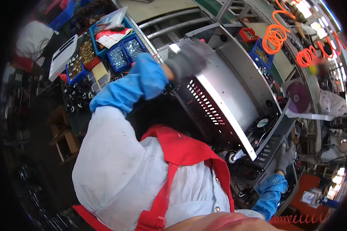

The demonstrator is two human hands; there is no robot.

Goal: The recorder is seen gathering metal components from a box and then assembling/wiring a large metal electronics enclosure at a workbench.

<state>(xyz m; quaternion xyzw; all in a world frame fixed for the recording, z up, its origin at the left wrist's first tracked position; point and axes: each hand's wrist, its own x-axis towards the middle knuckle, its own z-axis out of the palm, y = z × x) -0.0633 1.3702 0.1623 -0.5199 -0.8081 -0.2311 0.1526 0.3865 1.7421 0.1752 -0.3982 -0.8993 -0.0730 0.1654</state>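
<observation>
A grey metal cabinet shell (pixel 235 82) lies open side up in front of me, its near side pierced with rows of slots. My left hand (pixel 191 59), in a grey glove and blue sleeve cover, is over the shell's left end. Motion blurs its fingers, so its grip and contact are unclear. Off to the right, my right hand (pixel 285 157), also gloved in grey, lies at a dark slotted metal panel (pixel 266 152) with its fingers stretched out. A caster wheel (pixel 232 156) shows at the shell's near corner.
Blue bins of screws (pixel 117 57) and a bin of brass-coloured fasteners (pixel 75 70) stand at left. Beyond the shell are a red parts bin (pixel 248 35) and a blue one (pixel 261 54). Orange coiled hoses (pixel 274 38) hang at upper right, near a purple fan (pixel 298 97).
</observation>
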